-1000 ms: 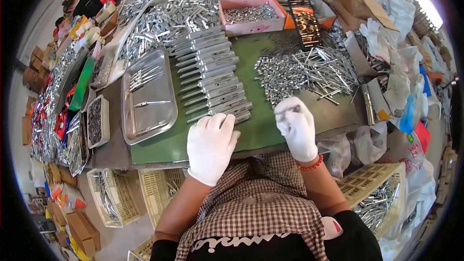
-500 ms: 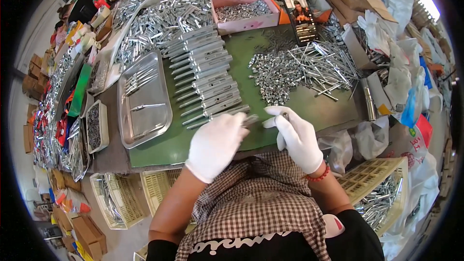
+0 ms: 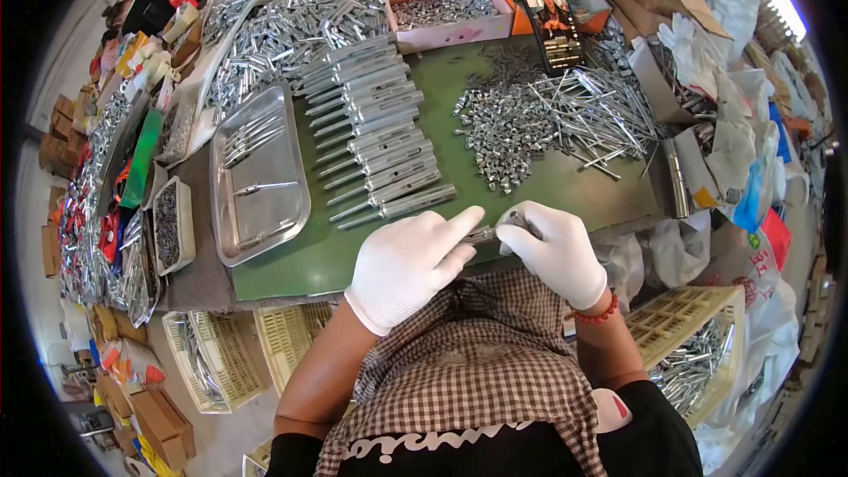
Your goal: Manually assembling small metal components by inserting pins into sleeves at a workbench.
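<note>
Both hands wear white gloves and meet near the front edge of the green work mat. My left hand [image 3: 413, 263] is closed on a short silver metal tube [image 3: 481, 235], pinched between thumb and fingers and pointing to the right. My right hand [image 3: 558, 252] is closed around a small dark-ended metal part [image 3: 521, 223] at the tube's right end; its fingers hide most of that part. Left of the hands lies a row of slotted silver tubes [image 3: 393, 146] with thin rods sticking out to their left. Beyond my right hand are a heap of small metal nuts [image 3: 508, 137] and a pile of long thin rods [image 3: 601, 119].
A steel tray [image 3: 300, 185] with several pointed metal pieces sits at the left. Behind are a mound of silver tubes [image 3: 300, 31], a pink box [image 3: 455, 35] of small parts and a propped phone [image 3: 552, 26]. Yellow crates [image 3: 216, 362] stand below the table edge.
My left hand has moved right and slightly down with the tube, away from the row's near end. My right hand has shifted slightly right, and the tube now reaches its fingers.
</note>
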`<state>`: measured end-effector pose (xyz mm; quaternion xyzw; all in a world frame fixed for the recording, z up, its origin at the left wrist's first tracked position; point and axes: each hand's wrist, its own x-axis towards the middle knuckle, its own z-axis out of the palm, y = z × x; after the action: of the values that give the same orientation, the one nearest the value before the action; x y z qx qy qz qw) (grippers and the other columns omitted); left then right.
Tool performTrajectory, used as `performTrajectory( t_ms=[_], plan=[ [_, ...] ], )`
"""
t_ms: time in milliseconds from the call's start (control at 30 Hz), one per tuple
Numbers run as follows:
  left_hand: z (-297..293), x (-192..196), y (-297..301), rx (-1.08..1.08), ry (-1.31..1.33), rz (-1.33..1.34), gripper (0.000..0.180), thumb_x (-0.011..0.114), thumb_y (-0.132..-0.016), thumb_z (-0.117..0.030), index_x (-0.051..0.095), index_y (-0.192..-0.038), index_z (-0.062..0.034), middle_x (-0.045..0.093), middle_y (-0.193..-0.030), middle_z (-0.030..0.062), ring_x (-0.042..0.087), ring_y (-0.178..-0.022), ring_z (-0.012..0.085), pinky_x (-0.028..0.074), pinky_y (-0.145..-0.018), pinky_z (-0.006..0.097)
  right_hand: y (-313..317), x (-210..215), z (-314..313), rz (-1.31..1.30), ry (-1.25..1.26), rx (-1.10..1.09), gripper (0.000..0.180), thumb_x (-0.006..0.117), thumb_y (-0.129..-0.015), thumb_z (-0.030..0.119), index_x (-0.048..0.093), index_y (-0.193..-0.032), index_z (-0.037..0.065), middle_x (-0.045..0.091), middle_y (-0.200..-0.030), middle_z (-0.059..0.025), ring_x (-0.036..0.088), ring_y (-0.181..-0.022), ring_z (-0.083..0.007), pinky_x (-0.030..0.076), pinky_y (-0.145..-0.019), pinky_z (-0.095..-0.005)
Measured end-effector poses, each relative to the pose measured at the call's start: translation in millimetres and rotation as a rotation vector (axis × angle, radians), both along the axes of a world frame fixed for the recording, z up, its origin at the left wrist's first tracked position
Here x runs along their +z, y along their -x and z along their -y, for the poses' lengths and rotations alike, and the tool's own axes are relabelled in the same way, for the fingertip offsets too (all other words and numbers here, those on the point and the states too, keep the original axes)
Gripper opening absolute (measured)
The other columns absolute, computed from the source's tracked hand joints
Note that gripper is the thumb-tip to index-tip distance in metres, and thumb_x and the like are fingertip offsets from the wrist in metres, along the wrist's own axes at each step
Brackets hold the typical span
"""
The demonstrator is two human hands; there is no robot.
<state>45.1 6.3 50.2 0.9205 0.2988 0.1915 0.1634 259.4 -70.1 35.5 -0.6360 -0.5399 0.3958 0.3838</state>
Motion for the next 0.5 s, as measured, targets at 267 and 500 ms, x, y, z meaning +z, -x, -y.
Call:
performTrajectory(
  t_ms=[267,500],
  plan=[
    [2.9,-6.3,-6.1,0.028,0.133,0.093,0.034,0.071,-0.086,-0.010,0.073,-0.118,-0.0200,0.066,-0.085,0.0064,0.066,-0.069,0.0253,0.053,-0.062,0.036,-6.2,-2.3,0.4,0.010,-0.012,-0.069,0.021,0.068,-0.097,0.019,0.067,-0.090,-0.001,0.064,-0.071,-0.0101,0.059,-0.064,-0.0156,0.049,-0.063,-0.0314],
    [4.7,-1.7,-10.7,0.036,0.182,0.078,0.031,0.071,-0.085,-0.011,0.073,-0.115,-0.0199,0.066,-0.086,0.0067,0.066,-0.069,0.0263,0.053,-0.062,0.036,-7.3,-0.3,2.8,-0.041,0.032,-0.079,0.025,0.068,-0.098,0.021,0.067,-0.085,0.000,0.063,-0.069,-0.0118,0.062,-0.063,-0.0204,0.049,-0.062,-0.0336]
  ],
)
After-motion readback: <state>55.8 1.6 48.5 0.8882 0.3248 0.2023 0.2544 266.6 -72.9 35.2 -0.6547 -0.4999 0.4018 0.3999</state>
